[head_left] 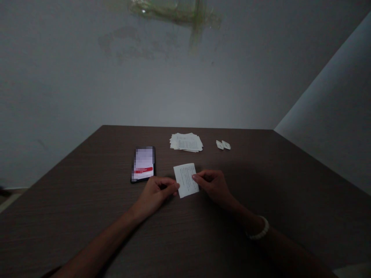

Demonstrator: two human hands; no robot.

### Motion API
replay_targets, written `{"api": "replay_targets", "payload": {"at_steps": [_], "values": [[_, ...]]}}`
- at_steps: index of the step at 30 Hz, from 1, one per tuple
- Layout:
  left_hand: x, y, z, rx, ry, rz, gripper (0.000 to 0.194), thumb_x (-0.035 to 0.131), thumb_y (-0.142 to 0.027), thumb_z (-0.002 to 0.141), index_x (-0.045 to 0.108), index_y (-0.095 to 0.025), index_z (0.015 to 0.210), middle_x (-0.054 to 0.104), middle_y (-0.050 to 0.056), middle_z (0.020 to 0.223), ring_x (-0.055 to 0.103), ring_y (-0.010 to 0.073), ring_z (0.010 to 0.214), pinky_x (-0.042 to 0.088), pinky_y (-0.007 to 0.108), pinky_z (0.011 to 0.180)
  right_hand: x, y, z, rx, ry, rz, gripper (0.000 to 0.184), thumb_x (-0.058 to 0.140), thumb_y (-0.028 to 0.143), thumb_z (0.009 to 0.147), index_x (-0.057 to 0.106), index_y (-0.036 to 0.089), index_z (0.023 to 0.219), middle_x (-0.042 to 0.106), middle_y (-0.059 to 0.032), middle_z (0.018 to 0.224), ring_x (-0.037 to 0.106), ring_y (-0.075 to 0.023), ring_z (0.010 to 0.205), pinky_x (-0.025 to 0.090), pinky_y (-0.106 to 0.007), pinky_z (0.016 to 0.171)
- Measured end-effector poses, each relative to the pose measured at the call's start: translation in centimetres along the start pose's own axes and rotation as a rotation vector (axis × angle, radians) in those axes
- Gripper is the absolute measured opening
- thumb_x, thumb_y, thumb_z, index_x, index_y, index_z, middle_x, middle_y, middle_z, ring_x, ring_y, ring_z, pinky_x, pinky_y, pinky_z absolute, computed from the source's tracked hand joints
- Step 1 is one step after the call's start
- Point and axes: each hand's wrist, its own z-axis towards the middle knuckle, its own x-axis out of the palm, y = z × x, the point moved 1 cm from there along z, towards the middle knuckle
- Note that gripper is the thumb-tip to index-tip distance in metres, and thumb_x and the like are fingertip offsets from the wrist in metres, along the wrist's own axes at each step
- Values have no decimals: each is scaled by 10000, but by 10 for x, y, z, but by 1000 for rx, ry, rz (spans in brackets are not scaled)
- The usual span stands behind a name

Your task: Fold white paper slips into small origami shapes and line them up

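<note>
Printed paper point(185, 181), perhaps folded; left hand point(155, 194), grip pinched on its left edge; right hand point(213, 186), likewise right; phone point(143, 162), left of it.

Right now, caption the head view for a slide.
Left hand and right hand hold a printed slip near a phone and paper stack.

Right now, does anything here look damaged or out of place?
Mostly the wall: a shiny, greenish-brown strip crosses its upper part, with dark blotches below, unlike the plain grey around them. On the table, the paper stack looks untidy, its edges jutting unevenly. The held paper shows no obvious damage.
</note>
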Motion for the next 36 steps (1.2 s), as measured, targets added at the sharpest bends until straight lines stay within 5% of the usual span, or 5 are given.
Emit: {"api": "replay_targets", "payload": {"at_steps": [11, 22, 29, 36], "values": [[3, -3, 1, 2, 54, 71, 311, 619, -399, 773, 662, -147, 597, 608, 17, 584, 486, 120, 559, 356, 240, 533, 2, 5, -2, -24, -69, -33, 195, 691, 337, 757, 726, 152, 705, 693, -23, 641, 588, -125, 552, 437, -219, 516], [-1, -1, 0, -8, 24, -19, 344, 607, -426, 779, 644, -153, 572, 538, 1, 530, 376, 98, 488, 267, 233, 473, -5, 7, 0, 20, 158, -2, 293, 609, 389, 824, 698, 146, 685, 526, 38, 502, 441, -78, 461, 334, -204, 462], [0, -1, -1, -29, 39, -11, 342, 603, -426, 791, 646, -155, 586, 488, -20, 499, 328, 87, 457, 228, 229, 448, -2, 4, -1, 8, 94, -19, 211, 667, 347, 782, 746, 155, 742, 719, -33, 681, 620, -141, 579, 458, -239, 547], [0, -2, 0, 0, 30, 5, 348, 610, -412, 790, 641, -145, 571, 522, -5, 519, 388, 99, 498, 274, 225, 477, 0, 5, -2, -33, -12, -85, 170, 681, 320, 761, 754, 168, 738, 743, -48, 712, 672, -180, 623, 500, -262, 557]]}}
